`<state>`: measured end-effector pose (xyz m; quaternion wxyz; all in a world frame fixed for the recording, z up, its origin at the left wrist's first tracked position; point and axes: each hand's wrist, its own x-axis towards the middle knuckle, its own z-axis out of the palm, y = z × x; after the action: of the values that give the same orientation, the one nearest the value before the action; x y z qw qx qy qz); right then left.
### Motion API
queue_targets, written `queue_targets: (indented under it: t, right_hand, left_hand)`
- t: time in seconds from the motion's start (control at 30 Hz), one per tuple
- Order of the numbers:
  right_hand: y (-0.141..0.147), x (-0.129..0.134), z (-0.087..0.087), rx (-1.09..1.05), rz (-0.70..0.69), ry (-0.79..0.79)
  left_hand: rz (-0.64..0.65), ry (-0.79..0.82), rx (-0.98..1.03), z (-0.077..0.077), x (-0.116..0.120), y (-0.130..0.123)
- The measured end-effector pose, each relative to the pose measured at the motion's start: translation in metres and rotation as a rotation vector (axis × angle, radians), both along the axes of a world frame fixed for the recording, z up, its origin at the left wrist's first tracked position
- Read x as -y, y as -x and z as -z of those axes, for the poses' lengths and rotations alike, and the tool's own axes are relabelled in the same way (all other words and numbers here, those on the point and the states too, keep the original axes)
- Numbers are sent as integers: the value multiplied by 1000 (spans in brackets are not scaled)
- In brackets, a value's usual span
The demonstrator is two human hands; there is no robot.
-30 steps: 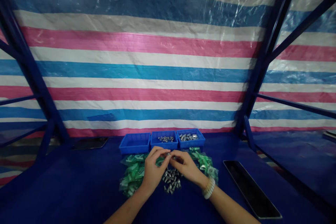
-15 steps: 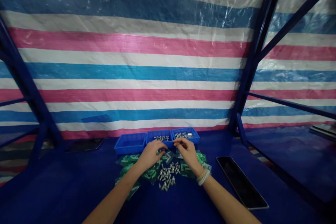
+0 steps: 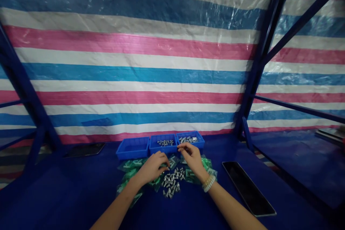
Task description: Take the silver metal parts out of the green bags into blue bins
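A: Where's the pile of bolts (image 3: 170, 183)?
B: On the bench, right in front of the person, a loose heap of short silver bolts lying on top of and between green plastic bags (image 3: 129, 172).

A: And the hands?
B: The left hand (image 3: 152, 168) is curled, its fingertips (image 3: 166, 164) drawn together just beside the heap, above the bags. Something tiny could be pinched there, but I can't tell.

A: The right hand (image 3: 191, 156)?
B: It's reaching forward, with thumb and forefinger close together at the front rim of the right bin (image 3: 190, 139). Whether it holds anything, I can't tell either.

A: What's in the bins?
B: There are three blue plastic bins in a row, touching, just past the hands. The middle bin (image 3: 162, 147) has a small cluster of bolts, and the right bin has a cluster of silver metal pieces. I can't make out anything in the left bin (image 3: 132, 149).

A: What's around them?
B: A black tablet (image 3: 248, 188) lies on the bench to the right, set at an angle, and a darker slab (image 3: 84, 150) lies farther back on the left. The bench (image 3: 59, 194) is covered in deep blue. Blue steel posts (image 3: 258, 75) rise on both sides, with a striped pink, blue and white tarp (image 3: 134, 79) behind. A beaded bracelet (image 3: 208, 183) circles the right wrist.
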<state>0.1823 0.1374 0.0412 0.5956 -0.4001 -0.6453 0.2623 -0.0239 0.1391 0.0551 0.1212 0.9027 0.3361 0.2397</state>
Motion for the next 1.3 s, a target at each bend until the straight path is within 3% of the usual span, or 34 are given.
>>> queue_targets:
  t: [0.27,0.53,0.73,0.97,1.13,1.3]
  right_hand:
    - [9,15,-10,215,-178,-191]
    - [8,20,-14,204,-173,-231]
    - [8,23,-18,209,-116,-199]
    - [11,23,-14,221,-115,-118]
    - [11,23,-11,176,-250,-89]
    - [9,22,-10,145,-324,-88]
  left_hand:
    - [-126,296,589,-9,11,-12]
    - [-103,456,647,-9,15,-14]
    - [-103,482,720,-7,22,-22]
    - [-207,245,668,-2,28,-31]
    - [-270,-35,562,-7,32,-28]
    - [-308,-208,488,-18,4,-23]
